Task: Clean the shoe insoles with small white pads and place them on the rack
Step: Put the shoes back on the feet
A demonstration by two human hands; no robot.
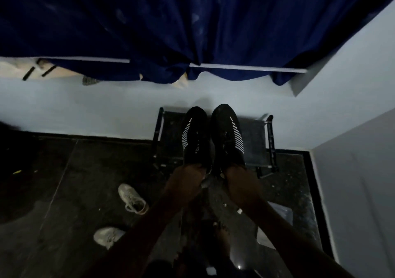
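On the dark speckled floor at far left lie a pale worn sneaker [132, 198] and, nearer the person, a second pale sneaker [109, 236], both well apart from the work. Next across, the left hand [188, 177] grips the heel end of a black knit shoe with slanted white stripes [195, 134], its fingers curled over the collar. In this dim light I cannot tell whether any fingers reach inside. Just beside it, the right hand [239, 177] holds the matching second black striped shoe [228, 132] the same way, closed round the heel. The two shoes sit side by side, nearly touching. Each long axis runs straight away from the person, heel at the grip and toe pointing at the pale wall. Both lie over the low black-framed rack with a dark fabric shelf [255, 143], which stands against that wall, directly ahead of and below the hands. Whether the soles already rest on the shelf or hang just above it I cannot tell. Neither hand is nearer the rack than the other, so setting down looks like a short, level move forward and down for both. No insoles are in view and I judge they are inside the shoes. A small white scrap [239, 211] lies on the floor beside the right forearm, too small to identify as a pad.
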